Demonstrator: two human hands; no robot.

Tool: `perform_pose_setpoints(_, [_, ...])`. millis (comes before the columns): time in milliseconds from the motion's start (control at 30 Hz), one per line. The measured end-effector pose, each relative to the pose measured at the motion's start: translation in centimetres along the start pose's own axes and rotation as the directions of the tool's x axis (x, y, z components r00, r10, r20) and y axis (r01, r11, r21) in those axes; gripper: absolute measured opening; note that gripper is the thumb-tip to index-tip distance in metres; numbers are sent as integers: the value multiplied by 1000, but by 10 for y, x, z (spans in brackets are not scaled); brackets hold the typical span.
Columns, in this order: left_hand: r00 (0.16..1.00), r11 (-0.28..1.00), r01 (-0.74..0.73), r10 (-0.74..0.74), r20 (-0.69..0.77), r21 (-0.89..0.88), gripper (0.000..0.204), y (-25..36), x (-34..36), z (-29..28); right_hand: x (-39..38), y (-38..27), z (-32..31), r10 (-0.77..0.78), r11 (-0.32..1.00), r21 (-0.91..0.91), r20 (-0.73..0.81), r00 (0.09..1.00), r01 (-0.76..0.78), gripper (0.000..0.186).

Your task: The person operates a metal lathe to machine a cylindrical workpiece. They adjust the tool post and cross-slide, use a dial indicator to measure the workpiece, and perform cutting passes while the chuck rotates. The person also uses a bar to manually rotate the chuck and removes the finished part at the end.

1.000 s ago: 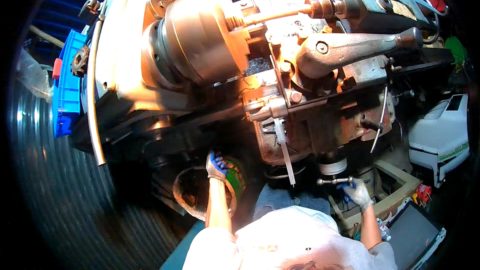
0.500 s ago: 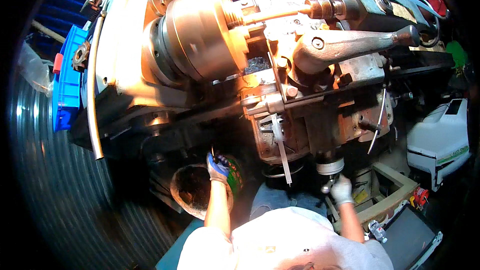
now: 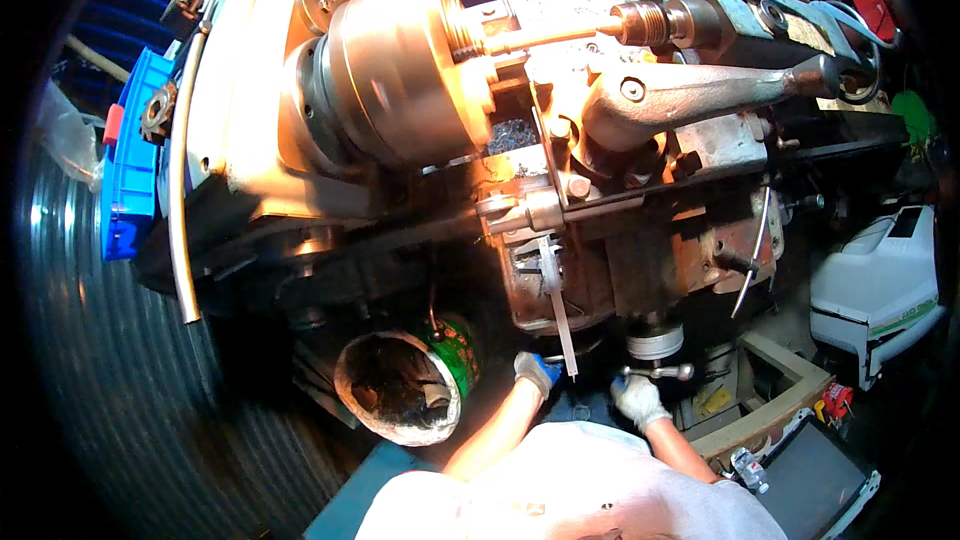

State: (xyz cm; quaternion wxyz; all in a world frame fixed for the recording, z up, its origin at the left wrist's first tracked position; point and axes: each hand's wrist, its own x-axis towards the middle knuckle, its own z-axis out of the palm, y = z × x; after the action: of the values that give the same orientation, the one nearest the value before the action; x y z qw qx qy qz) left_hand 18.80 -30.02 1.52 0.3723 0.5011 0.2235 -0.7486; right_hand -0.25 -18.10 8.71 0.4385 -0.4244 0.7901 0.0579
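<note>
My gloved left hand (image 3: 536,373) is closed at the dark handwheel (image 3: 582,348) under the lathe's carriage, beside a hanging pale caliper (image 3: 562,315). My gloved right hand (image 3: 640,398) grips a metal crank handle (image 3: 670,371) just below a silver dial collar (image 3: 655,342). Above, the lathe chuck (image 3: 395,70) is blurred as if spinning, with a slender rod (image 3: 545,35) reaching from it toward the tailstock center (image 3: 645,24). A large cast lever (image 3: 700,98) sits on the tool post.
A green bucket (image 3: 452,360) with a dirty pale rim stands low left of my hands. A blue bin (image 3: 132,190) and corrugated metal sheet (image 3: 100,360) are at the left. A white housing (image 3: 872,290), metal frame (image 3: 790,385) and dark panel (image 3: 810,475) are at the right.
My left hand has left the lever above the bucket and moved right to the handwheel. My right hand has shifted down and left as the crank handle turned.
</note>
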Motion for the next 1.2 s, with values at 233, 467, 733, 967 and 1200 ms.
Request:
perform_pose_setpoints(233, [972,858,203,-236,10,472,36,57,62,-61,-65,2,-142,-56,593,787,251,966,-170,23])
perform_pose_setpoints(467, [995,930,99,-103,-9,353,26,13,-4,-16,3,17,18,-48,995,77,-250,967,70,32])
perform_pose_setpoints(733, [928,560,-355,109,357,749,33,22,106,-135,-67,24,-110,-142,875,476,85,986,85,34])
perform_pose_setpoints(967, [994,986,100,-104,23,133,38,19,139,-140,22,98,23,121,945,326,-369,921,6,28])
perform_pose_setpoints(1200, [875,735,373,-482,49,566,42,-89,141,-182,-17,-5,-8,-154,978,114,-153,976,172,39])
